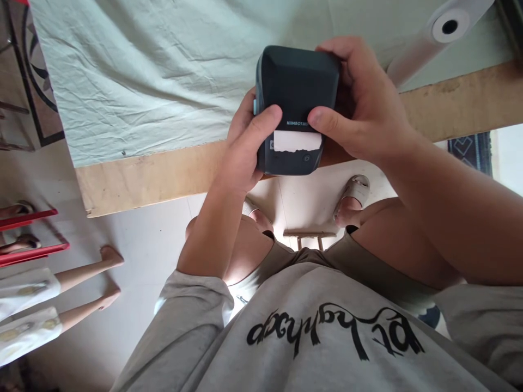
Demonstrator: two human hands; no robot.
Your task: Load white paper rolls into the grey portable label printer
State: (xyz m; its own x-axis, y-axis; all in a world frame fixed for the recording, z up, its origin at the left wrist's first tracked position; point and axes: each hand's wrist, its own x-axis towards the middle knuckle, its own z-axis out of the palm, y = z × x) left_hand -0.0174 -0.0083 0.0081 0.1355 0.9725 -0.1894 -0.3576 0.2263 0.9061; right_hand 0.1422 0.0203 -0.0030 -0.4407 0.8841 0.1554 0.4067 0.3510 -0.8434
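We see the black label printer (300, 84) over the table edge (155, 177), left hand (245, 144) and right hand (368, 103) clasping its opposite sides. We judge it light, rigid and smooth (perhaps slightly slippery), best held there, off the torn paper (297, 140).

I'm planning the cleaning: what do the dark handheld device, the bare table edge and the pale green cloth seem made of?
Dark device: probably matt plastic; smooth rounded shell, muted highlights.
Table edge: likely wood, worn and unpolished; tan tone, dark specks.
Cloth: fabric, perhaps cotton; dull, with soft wrinkles.
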